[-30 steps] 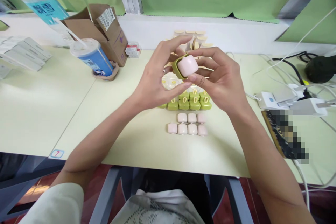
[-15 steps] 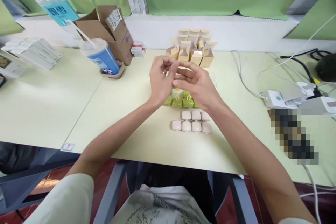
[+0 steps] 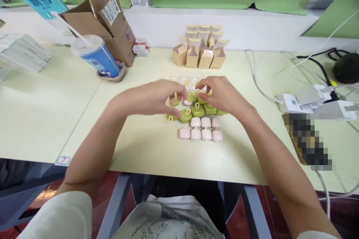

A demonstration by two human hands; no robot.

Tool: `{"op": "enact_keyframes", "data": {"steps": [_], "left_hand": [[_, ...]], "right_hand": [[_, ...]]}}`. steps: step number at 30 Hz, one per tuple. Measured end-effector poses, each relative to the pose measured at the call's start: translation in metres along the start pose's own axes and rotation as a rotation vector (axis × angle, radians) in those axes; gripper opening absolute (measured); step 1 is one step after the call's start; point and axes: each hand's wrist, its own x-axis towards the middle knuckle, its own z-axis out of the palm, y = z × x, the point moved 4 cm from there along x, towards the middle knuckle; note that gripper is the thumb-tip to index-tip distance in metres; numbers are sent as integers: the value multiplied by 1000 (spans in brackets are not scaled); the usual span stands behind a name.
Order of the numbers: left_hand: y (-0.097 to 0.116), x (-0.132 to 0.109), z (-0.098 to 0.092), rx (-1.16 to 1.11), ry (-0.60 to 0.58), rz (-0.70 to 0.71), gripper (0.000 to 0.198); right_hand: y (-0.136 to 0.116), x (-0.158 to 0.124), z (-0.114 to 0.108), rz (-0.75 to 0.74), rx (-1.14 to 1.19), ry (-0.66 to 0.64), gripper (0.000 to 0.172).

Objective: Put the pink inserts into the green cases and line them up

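My left hand (image 3: pixel 153 99) is low over the table with its fingers curled. Its forefinger and thumb pinch round a green case (image 3: pixel 175 101) at the left end of a group of green cases (image 3: pixel 198 110). My right hand (image 3: pixel 223 95) hovers over the right of that group, fingertips pinched together near a clear plastic tray (image 3: pixel 190 79); what they hold is hidden. A small pink-and-green piece (image 3: pixel 187 101) lies between the two hands. Two rows of pink pads (image 3: pixel 201 129) sit just in front of the green cases.
Small tan cartons (image 3: pixel 200 50) stand behind the tray. A blue cup with a straw (image 3: pixel 98 58) and a brown cardboard box (image 3: pixel 109 26) are at the back left. White adapters and cables (image 3: pixel 308 102) lie at the right, flat white boxes (image 3: pixel 25 50) at the far left.
Both hands have dropped from chest height to the green cases on the table. The pink-and-green case held up between them a second ago is no longer raised.
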Motion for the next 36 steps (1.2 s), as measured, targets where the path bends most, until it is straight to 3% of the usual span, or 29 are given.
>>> {"op": "enact_keyframes", "data": {"steps": [2,4,9,15,20,24,28,31,34,36], "left_hand": [[2,-11,10,154,-93,-35,30],[-9,-13,15,293,-86,-78,29],[-42,-3,4,476,-52,-173,33],[-27,3,-4,509,-143,-321,32],[-22,8,-10,477,45,-303,22],[-11,5,-23,347,237,-177,13],[4,5,-18,88,335,0,43],[-3,15,3,-46,362,17,54],[-19,27,19,-155,433,-58,51],[-23,31,20,-250,459,-69,53]], "right_hand": [[-11,1,17,-24,-151,-86,35],[-21,2,32,-43,-269,-119,36],[-34,1,43,-113,-373,-144,31],[-38,0,46,-139,-445,-214,41],[-36,1,46,-194,-454,-186,36],[-29,2,16,-180,-181,38,30],[-16,2,-13,-148,398,296,21],[-6,7,-3,-59,665,284,15],[-2,11,8,-26,753,280,13],[-2,11,4,-74,788,314,19]]}}
